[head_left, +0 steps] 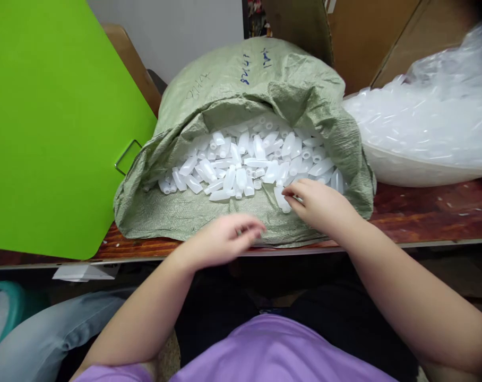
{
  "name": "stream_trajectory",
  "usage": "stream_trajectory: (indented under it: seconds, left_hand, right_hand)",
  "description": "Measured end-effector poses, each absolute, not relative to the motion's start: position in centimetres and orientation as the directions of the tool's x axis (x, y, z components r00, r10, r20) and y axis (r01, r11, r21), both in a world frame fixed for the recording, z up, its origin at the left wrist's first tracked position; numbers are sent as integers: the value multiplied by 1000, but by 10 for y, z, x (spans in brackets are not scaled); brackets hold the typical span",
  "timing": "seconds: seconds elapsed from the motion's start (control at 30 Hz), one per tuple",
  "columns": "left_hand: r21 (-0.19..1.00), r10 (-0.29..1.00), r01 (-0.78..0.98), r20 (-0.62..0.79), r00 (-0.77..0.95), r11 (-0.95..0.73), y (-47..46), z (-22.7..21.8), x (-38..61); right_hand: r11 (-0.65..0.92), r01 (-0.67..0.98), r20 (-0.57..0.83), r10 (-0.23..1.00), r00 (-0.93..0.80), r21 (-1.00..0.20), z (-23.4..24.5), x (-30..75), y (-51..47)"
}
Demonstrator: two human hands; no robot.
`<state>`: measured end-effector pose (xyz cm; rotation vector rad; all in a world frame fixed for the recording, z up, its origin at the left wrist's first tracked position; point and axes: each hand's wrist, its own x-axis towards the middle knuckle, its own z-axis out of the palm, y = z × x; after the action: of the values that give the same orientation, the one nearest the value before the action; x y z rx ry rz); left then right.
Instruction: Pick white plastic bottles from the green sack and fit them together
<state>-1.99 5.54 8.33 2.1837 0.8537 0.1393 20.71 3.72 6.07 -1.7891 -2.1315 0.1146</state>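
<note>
A green woven sack [157, 212] lies on its side with its mouth facing me. Small translucent white plastic bottles [241, 178] with slanted ends and narrow necks spill out in a heap. At the heap's front right edge, my right hand [324, 204] is closed, its thumb and fingertips pinching one small white plastic bottle [280, 199]. My left hand [229, 239] hovers over the sack's front lip, thumb and fingers curled toward each other. Motion smears its fingertips, so whether anything is between them cannot be made out.
A bright green board [58, 132] leans at the left, a metal wire handle [127, 157] beside it. To the right, a clear bag [428, 127] of similar white pieces rests on the reddish wooden table [420, 212]. Cardboard [368, 32] stands behind. Below left are a teal tub [16, 307] and a person's denim-clad leg [66, 331].
</note>
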Motion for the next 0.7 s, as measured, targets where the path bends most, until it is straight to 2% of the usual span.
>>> stream_trajectory:
  seconds: [0.03, 0.1, 0.17, 0.23, 0.37, 0.47, 0.53, 0.6, 0.63, 0.7]
  left_hand:
    - [573, 757, 651, -79, 649, -498, 68, 84, -24]
    - [269, 880, 844, 28, 475, -464, 93, 77, -29]
    - [41, 900, 899, 23, 435, -435, 112, 65, -31]
    - [-52, 895, 894, 3, 445, -444, 122, 55, -32]
    - [-26, 887, 889, 55, 458, -457, 117, 51, -36]
    - [134, 888, 881, 151, 434, -453, 99, 55, -41]
    - [303, 878, 824, 197, 437, -478, 83, 57, -42]
    - [425, 865, 754, 217, 453, -501, 66, 58, -40]
    - [452, 861, 734, 215, 462, -507, 58, 58, -38]
    - [452, 853, 728, 193, 486, -516, 46, 57, -33]
  right_hand:
    - [212, 955, 189, 967, -173, -207, 63, 201, 52]
    - [253, 963, 155, 959, -237, -93, 64, 186, 78]
    - [269, 962, 150, 954, -260, -38, 60, 172, 98]
    - [262, 964, 151, 955, -254, -36, 55, 163, 112]
    - [270, 961, 154, 954, -257, -65, 50, 158, 118]
    - [251, 959, 164, 960, -229, -130, 58, 164, 102]
    - [267, 920, 181, 958, -221, -288, 63, 168, 82]
    - [361, 806, 209, 932, -295, -470, 65, 170, 59]
    - [423, 734, 226, 906, -358, -532, 65, 170, 48]
    - [511, 644, 255, 854, -453, -569, 60, 168, 27]
